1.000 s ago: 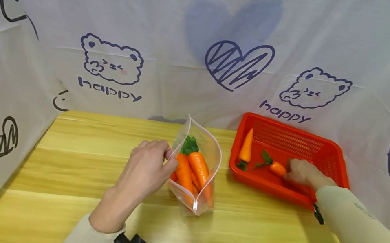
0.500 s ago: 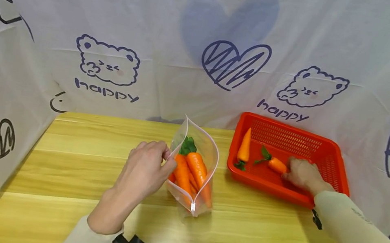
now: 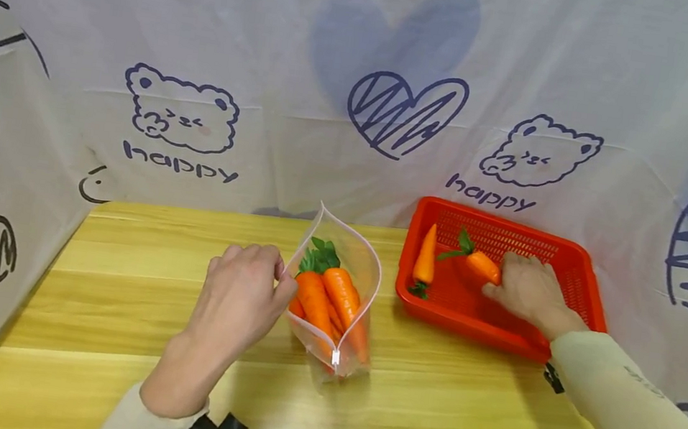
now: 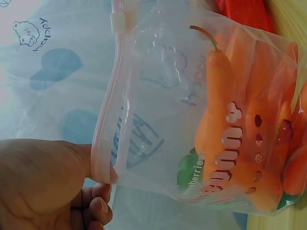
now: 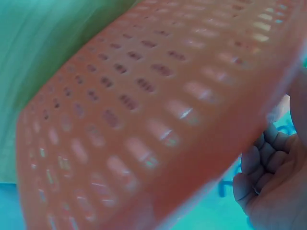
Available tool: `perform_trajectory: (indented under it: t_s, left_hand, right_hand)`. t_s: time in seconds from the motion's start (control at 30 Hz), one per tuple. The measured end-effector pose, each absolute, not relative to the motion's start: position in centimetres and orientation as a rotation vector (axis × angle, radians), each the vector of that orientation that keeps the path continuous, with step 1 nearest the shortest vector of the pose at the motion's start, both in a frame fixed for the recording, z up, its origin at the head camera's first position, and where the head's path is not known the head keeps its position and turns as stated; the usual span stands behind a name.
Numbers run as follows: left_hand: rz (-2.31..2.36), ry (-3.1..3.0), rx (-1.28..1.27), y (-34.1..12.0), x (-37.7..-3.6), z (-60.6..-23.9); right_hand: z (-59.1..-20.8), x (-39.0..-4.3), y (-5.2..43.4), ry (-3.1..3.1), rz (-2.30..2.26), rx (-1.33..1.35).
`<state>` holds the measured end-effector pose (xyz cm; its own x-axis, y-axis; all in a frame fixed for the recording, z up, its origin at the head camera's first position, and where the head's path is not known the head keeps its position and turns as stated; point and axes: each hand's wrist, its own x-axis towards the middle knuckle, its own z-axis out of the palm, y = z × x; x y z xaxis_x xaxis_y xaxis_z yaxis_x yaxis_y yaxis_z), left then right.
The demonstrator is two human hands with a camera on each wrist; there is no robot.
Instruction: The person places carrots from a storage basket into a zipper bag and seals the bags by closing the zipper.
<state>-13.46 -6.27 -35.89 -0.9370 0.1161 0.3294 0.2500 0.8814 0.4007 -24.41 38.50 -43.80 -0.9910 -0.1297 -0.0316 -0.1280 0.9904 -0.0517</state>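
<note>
My left hand [image 3: 245, 296] pinches the left rim of a clear zip bag [image 3: 358, 245] standing on the table with its mouth spread. Inside the bag lie several orange carrots [image 3: 343, 294], some with green tops. In the left wrist view, thumb and fingers hold the zip edge, and the bag [image 4: 158, 96] bears printed lettering. My right hand [image 3: 530, 290] is inside the red basket [image 3: 467, 321], gripping the thick end of a leafy carrot [image 3: 482, 267]. In the right wrist view the basket wall hides that carrot; curled fingers [image 5: 268, 163] show beside it.
Another carrot [image 3: 426, 258] lies along the basket's left side. A wooden table [image 3: 128, 316] carries bag and basket. White printed cloth [image 3: 300, 151] hangs behind the table and along its sides.
My right hand has moved toward the basket's back, and the leafy carrot has gone with it. The left hand keeps its pinch on the bag. The head view has shifted slightly.
</note>
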Motion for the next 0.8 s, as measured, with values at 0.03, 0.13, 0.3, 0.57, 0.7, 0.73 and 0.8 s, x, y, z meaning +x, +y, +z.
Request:
perform_trajectory:
  t_s: [0.03, 0.13, 0.3, 0.57, 0.7, 0.73, 0.8]
  left_hand:
    - [-0.628, -2.74, -0.283, -6.3, -13.5, -35.9]
    - [-0.587, -2.704, -0.311, -6.4, -13.6, -35.8]
    - [-0.496, -2.635, -0.348, -6.4, -13.6, -35.8]
    - [-0.493, -2.633, -0.372, -6.4, -13.6, -35.5]
    - [-0.521, -2.651, -0.365, -6.4, -13.5, -35.5]
    - [-0.526, -2.657, -0.363, -6.3, -13.5, -35.4]
    - [-0.539, -2.665, -0.358, -6.3, -13.5, -35.4]
  right_hand:
    - [-43.6, -24.3, 38.2, 3.102, -0.064, -0.207]
    - [-43.1, -24.0, 37.5, 3.107, -0.049, -0.22]
    - [-42.2, -23.3, 36.7, 3.111, -0.055, -0.225]
    - [-39.6, -21.8, 34.8, 3.14, -0.077, -0.226]
    - [-38.3, -20.8, 33.8, 3.163, -0.078, -0.249]
    - [-37.9, -20.6, 33.6, 3.171, -0.077, -0.259]
    - [-37.3, -20.2, 33.1, 3.186, -0.078, -0.277]
